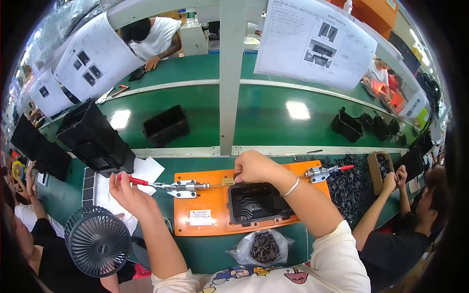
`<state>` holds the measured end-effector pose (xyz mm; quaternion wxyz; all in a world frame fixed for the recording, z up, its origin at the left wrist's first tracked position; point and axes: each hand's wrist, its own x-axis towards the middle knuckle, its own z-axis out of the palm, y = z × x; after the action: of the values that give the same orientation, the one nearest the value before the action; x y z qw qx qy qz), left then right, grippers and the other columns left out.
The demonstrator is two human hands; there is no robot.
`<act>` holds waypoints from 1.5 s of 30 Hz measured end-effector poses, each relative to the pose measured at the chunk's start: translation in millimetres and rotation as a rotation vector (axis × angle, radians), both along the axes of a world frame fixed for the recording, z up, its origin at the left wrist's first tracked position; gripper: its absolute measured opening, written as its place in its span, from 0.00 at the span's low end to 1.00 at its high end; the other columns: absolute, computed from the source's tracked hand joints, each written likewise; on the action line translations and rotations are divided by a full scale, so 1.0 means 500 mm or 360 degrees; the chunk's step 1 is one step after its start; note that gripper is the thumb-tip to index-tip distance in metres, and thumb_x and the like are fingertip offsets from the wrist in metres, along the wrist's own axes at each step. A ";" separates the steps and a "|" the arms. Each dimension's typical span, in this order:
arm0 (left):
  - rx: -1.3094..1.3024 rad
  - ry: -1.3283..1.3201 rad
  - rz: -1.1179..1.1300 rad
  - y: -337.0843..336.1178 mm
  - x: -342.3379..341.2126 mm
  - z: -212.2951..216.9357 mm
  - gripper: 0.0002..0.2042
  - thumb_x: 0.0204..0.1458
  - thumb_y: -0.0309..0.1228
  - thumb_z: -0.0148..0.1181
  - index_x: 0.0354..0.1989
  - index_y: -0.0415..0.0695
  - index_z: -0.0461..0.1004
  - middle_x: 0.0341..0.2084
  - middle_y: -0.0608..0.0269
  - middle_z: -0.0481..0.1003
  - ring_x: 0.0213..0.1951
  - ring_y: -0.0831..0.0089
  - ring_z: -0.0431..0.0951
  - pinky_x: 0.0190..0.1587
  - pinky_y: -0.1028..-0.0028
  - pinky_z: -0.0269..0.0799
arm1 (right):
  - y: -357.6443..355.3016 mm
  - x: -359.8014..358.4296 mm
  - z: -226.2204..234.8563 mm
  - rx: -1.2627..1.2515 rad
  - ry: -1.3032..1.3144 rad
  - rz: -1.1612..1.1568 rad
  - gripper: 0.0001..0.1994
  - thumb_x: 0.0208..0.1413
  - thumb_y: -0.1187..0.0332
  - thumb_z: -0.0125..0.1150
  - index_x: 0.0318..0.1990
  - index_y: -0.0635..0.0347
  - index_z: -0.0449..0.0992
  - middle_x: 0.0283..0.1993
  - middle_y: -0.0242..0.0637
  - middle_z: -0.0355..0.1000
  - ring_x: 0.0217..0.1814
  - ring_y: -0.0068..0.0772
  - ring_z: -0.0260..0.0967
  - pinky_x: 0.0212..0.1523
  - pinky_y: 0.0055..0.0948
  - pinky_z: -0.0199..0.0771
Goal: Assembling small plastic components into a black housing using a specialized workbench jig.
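My left hand (131, 195) has its fingers closed around the red handle (133, 180) of a push-pull toggle clamp (184, 188), at the left of an orange fixture plate (195, 229). A black plastic housing (256, 201) lies open side up in the middle of the plate. At its far edge, my right hand (258, 166) is closed, fingertips down beside a small brass block (228, 181). Whatever those fingers pinch is hidden. A second toggle clamp (320, 174) with a red-tipped handle sits at the plate's right end, beyond my right forearm.
A clear bag (239, 251) of small dark metal pins lies in front of the plate. Small black parts (349, 190) are heaped at the right, beside a cardboard box (376, 181). Stacked black bins (97, 139) and a fan (97, 241) stand left. Co-workers sit on both sides.
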<state>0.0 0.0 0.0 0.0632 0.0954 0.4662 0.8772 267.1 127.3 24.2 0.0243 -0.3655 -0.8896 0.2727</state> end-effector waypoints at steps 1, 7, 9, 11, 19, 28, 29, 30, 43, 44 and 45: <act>0.0061 0.0085 -0.0011 0.000 0.007 0.017 0.16 0.56 0.30 0.57 0.51 0.43 0.63 0.37 0.60 0.68 0.38 0.77 0.70 0.44 0.72 0.65 | -0.007 -0.002 0.005 -0.0002 0.0015 -0.0033 0.11 0.36 0.67 0.73 0.25 0.63 0.78 0.26 0.46 0.75 0.32 0.44 0.74 0.35 0.35 0.73; 0.0007 0.0407 -0.0299 0.024 0.018 0.052 0.03 0.58 0.27 0.54 0.34 0.42 0.67 0.15 0.73 0.61 0.19 0.86 0.58 0.22 0.84 0.54 | -0.012 -0.017 0.008 -0.0034 0.0042 -0.0142 0.10 0.36 0.68 0.72 0.25 0.63 0.78 0.26 0.46 0.75 0.32 0.45 0.74 0.35 0.35 0.73; -0.0059 0.0444 -0.0402 0.024 0.013 0.051 0.04 0.59 0.28 0.53 0.33 0.42 0.67 0.15 0.73 0.60 0.17 0.86 0.56 0.20 0.83 0.51 | -0.012 -0.017 0.006 -0.0021 0.0032 -0.0154 0.10 0.36 0.68 0.72 0.24 0.63 0.78 0.26 0.46 0.75 0.32 0.45 0.74 0.35 0.35 0.73; -0.0069 0.0489 -0.0441 0.028 0.002 0.046 0.05 0.59 0.28 0.53 0.34 0.42 0.67 0.15 0.73 0.60 0.17 0.86 0.55 0.19 0.83 0.50 | -0.010 -0.018 0.002 0.0030 -0.0004 -0.0154 0.11 0.35 0.68 0.72 0.24 0.64 0.77 0.26 0.46 0.74 0.32 0.45 0.74 0.35 0.35 0.73; 0.0083 0.0317 -0.0389 0.022 -0.023 0.038 0.06 0.60 0.31 0.53 0.35 0.42 0.66 0.13 0.72 0.59 0.16 0.85 0.55 0.18 0.82 0.51 | -0.010 -0.013 -0.001 -0.0091 0.0125 -0.0257 0.11 0.34 0.68 0.72 0.24 0.64 0.77 0.26 0.46 0.74 0.31 0.45 0.73 0.35 0.35 0.73; -0.0524 0.1328 -0.0637 0.042 0.099 0.054 0.03 0.56 0.25 0.55 0.30 0.42 0.69 0.19 0.72 0.66 0.20 0.84 0.63 0.22 0.81 0.58 | -0.016 -0.015 0.003 -0.0046 0.0033 -0.0283 0.11 0.35 0.69 0.71 0.25 0.65 0.76 0.26 0.47 0.74 0.32 0.46 0.74 0.35 0.35 0.73; -0.0815 0.1585 -0.0719 0.047 0.127 0.019 0.03 0.52 0.25 0.58 0.30 0.44 0.70 0.19 0.65 0.72 0.20 0.75 0.72 0.23 0.74 0.65 | -0.020 -0.023 0.005 -0.0038 0.0031 -0.0259 0.11 0.35 0.69 0.71 0.25 0.65 0.76 0.26 0.47 0.74 0.32 0.46 0.74 0.35 0.35 0.73; -0.1162 0.2090 -0.0774 0.043 0.164 0.022 0.03 0.49 0.27 0.60 0.30 0.46 0.71 0.18 0.59 0.74 0.20 0.64 0.76 0.24 0.68 0.67 | -0.021 -0.025 0.003 -0.0045 0.0034 -0.0245 0.11 0.35 0.69 0.71 0.25 0.65 0.76 0.26 0.47 0.74 0.32 0.46 0.74 0.35 0.35 0.73; -0.0263 0.0961 -0.0767 0.039 0.120 0.051 0.04 0.55 0.26 0.59 0.31 0.40 0.73 0.19 0.71 0.71 0.19 0.86 0.66 0.21 0.84 0.58 | 0.014 0.024 -0.004 -0.0757 0.0495 -0.0200 0.09 0.41 0.73 0.71 0.23 0.66 0.74 0.20 0.34 0.71 0.21 0.23 0.66 0.23 0.25 0.65; -0.0173 0.0757 -0.0778 0.033 0.096 0.060 0.04 0.56 0.27 0.57 0.32 0.40 0.73 0.18 0.72 0.68 0.18 0.87 0.62 0.21 0.84 0.54 | 0.015 0.026 -0.001 -0.0758 0.0487 -0.0189 0.09 0.41 0.73 0.71 0.23 0.66 0.74 0.20 0.34 0.71 0.21 0.23 0.66 0.23 0.25 0.65; -0.0088 0.0558 -0.0778 0.023 0.068 0.063 0.04 0.57 0.28 0.56 0.34 0.40 0.73 0.16 0.73 0.65 0.17 0.88 0.57 0.20 0.85 0.51 | 0.015 0.023 -0.002 -0.0814 0.0498 -0.0191 0.09 0.42 0.73 0.70 0.23 0.66 0.74 0.20 0.33 0.70 0.21 0.22 0.65 0.22 0.24 0.64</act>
<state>34.2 11.6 31.7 0.1935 0.3531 0.4571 0.7931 278.8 134.8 23.4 0.0843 -0.3651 -0.7545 0.5389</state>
